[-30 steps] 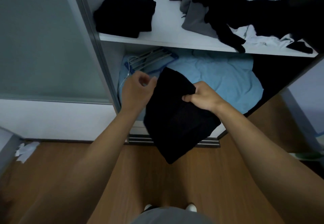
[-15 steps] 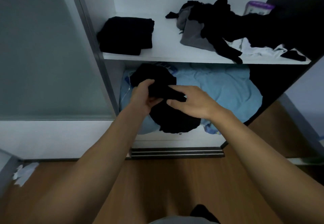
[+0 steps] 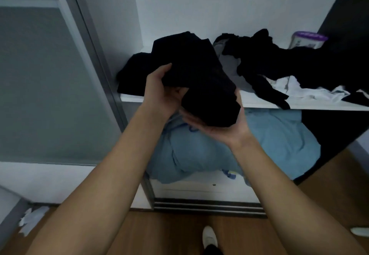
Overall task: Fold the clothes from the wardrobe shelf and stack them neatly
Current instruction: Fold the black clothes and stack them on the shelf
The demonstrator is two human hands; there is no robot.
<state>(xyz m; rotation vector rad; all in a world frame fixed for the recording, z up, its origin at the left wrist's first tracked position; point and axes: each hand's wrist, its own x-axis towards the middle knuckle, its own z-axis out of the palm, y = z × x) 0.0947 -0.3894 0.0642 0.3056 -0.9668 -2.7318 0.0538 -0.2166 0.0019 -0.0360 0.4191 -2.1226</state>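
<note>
I hold a folded black garment [image 3: 199,75] in both hands, just in front of the white wardrobe shelf [image 3: 259,104]. My left hand [image 3: 161,91] grips its left side with the thumb on top. My right hand [image 3: 221,126] lies palm up under its lower end. Behind the garment, at the shelf's left end, rests a folded black stack [image 3: 131,77], partly hidden. A loose heap of black clothes [image 3: 279,63], a grey piece [image 3: 229,65] and a white piece [image 3: 303,89] cover the shelf's right half.
Light blue fabric [image 3: 269,140] fills the compartment below the shelf. A purple-lidded container [image 3: 307,40] stands at the shelf's back right. A sliding door [image 3: 50,85] is on the left. Crumpled paper [image 3: 33,219] lies on the wooden floor. My shoe [image 3: 209,236] shows at the bottom.
The black garment went from hanging half open below the shelf to a folded bundle lifted to shelf height. My right hand turned palm up beneath it.
</note>
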